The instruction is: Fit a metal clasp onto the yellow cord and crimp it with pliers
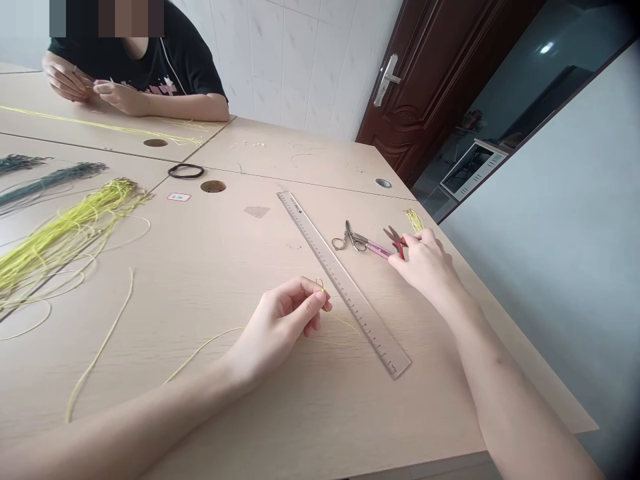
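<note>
My left hand point(280, 320) is closed in a pinch on a thin yellow cord point(321, 285). A small loop of it stands above the thumb, and its loose length trails over the table on both sides of the hand. Farther right, my right hand point(427, 263) has its fingers around the red-handled pliers point(396, 240), whose jaws point away to the left; part of the handles is hidden by the fingers. Beside the pliers lie a pink-handled tool point(379, 250) and small metal scissors point(349, 240). A clear ruler point(345, 287) lies diagonally between my hands.
A bundle of yellow cords point(75, 227) and dark grey cords point(55, 183) lie at left. A small yellow bunch point(414, 220) lies beyond my right hand. A black ring point(186, 171) lies by a table hole point(213, 187). Across the table sits a person point(135, 80) with both hands raised together.
</note>
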The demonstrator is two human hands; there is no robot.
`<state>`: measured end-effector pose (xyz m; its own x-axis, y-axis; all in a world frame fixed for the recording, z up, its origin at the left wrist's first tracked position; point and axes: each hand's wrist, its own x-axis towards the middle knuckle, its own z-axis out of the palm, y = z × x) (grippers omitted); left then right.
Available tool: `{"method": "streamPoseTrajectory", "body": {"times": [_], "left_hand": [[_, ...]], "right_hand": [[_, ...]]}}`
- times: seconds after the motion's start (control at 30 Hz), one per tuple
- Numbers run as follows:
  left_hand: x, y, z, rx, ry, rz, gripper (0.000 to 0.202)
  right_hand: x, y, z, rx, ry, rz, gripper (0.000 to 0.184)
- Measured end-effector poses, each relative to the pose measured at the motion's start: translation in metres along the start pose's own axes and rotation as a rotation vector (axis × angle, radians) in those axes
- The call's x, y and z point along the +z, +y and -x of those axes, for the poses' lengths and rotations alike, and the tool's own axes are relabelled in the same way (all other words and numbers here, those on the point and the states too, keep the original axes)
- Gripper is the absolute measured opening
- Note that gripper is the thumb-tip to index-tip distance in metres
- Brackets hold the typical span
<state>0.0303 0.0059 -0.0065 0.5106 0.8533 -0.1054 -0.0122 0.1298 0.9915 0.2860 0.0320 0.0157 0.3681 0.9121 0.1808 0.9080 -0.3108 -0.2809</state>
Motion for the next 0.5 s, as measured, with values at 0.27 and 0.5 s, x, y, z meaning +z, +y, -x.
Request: {"method": "streamPoseTrajectory", "body": {"times": [0.27,0.5], "left_hand": [[0.001,0.002,-0.001,0.04,0.008,0.036,0.025],[0.002,0.004,-0.002,0.035,0.018,0.052,0.023]], "right_hand": [[0.0,-0.033,0.015,-0.01,-0.18,-0.852,0.048],[-0.014,-0.042,0.032,-0.101,-0.537,-1.193,0.051]]}}
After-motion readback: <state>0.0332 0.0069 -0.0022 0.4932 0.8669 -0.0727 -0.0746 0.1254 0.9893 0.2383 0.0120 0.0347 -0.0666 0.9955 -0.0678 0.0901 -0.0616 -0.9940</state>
